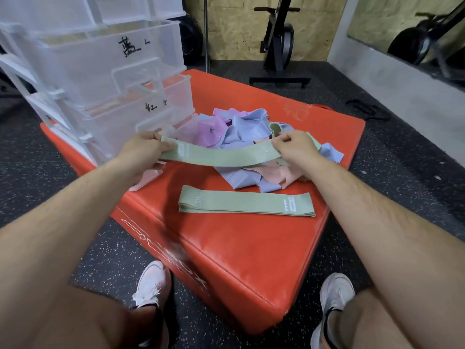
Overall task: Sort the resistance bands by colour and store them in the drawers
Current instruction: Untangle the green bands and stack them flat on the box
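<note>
A green resistance band (221,156) is stretched flat in the air between my two hands. My left hand (143,152) pinches its left end and my right hand (293,146) pinches its right end. Below it, a small stack of flat green bands (246,204) lies on the red padded box (239,248). Behind my hands sits a jumbled pile of blue, pink, purple and peach bands (241,137). A clear plastic drawer unit (108,71) stands at the box's left, with handwritten labels on its drawer fronts; its lower drawers are pulled out.
The red box rests on a dark speckled rubber floor (377,185). My two feet in white shoes (151,283) stand at its near edge. A black exercise machine (279,44) stands at the back, and a grey wall with a mirror runs along the right.
</note>
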The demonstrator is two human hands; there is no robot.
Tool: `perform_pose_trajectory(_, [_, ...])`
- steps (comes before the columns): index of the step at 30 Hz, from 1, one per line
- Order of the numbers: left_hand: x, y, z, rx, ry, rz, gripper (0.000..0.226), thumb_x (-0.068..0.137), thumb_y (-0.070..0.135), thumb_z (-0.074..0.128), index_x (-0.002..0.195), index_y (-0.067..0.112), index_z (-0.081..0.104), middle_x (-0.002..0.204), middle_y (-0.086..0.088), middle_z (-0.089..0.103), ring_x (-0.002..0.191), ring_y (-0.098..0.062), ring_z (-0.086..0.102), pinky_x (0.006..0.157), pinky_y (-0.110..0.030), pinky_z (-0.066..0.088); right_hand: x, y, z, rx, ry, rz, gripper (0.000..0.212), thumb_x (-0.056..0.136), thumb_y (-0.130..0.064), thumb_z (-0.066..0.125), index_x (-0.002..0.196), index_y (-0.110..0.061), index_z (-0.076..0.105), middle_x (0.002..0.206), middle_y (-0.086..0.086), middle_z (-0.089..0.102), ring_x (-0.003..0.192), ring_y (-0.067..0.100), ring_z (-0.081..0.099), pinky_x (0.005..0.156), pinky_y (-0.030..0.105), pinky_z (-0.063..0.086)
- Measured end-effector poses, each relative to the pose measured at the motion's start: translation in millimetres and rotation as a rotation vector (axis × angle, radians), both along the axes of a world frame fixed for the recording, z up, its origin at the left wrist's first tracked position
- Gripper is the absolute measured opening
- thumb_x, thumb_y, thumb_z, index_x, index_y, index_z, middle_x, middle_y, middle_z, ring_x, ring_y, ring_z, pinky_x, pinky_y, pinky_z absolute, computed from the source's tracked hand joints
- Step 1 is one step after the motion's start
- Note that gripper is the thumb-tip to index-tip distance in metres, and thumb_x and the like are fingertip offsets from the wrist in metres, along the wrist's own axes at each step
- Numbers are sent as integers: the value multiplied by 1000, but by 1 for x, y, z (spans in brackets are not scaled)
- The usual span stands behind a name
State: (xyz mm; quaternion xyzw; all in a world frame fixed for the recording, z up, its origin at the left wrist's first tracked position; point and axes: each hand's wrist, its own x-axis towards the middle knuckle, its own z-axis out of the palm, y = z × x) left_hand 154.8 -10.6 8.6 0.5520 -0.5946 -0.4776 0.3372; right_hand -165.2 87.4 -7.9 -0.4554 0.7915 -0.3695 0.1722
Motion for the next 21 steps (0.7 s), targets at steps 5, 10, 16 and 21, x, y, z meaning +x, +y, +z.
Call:
perform_pose_trajectory(5, [5, 10, -2, 71, -50, -19, 21, 81, 7, 75, 71, 16, 58, 75, -6, 59, 66, -18, 59, 59, -28, 53, -21, 44, 21, 152, 48, 42, 27, 89, -23, 72, 89, 4, 71, 82, 8, 60, 64, 17, 51, 65, 37, 47])
perform_pose_trajectory(10, [5, 29, -14, 122, -163, -200, 22, 78, 9, 80, 74, 13, 58, 66, -5, 61, 56, -13, 57, 52, -20, 52, -28, 87, 26, 302, 46, 93, 21, 87, -17, 77, 100, -1, 72, 95, 16, 75, 63, 19, 60, 61, 29, 50])
perform_pose_trajectory(16, [0, 43, -35, 80, -254, -208, 25, 75, 14, 84, 80, 13, 59, 70, -8, 61, 59, -18, 56, 44, -16, 50, -27, 109, -1, 343, 97, 108, 16, 87, -19, 75, 94, -5, 74, 85, 7, 74, 67, 15, 58, 61, 27, 44])
perform_pose_trajectory(21, [-3, 45, -45, 71, -265, -181, 26, 75, 13, 84, 83, 11, 59, 73, -8, 60, 61, -20, 58, 49, -21, 54, -28, 112, -12, 391, 129, 132, 14, 89, -23, 73, 91, -10, 72, 75, -1, 73, 62, 9, 58, 57, 26, 41])
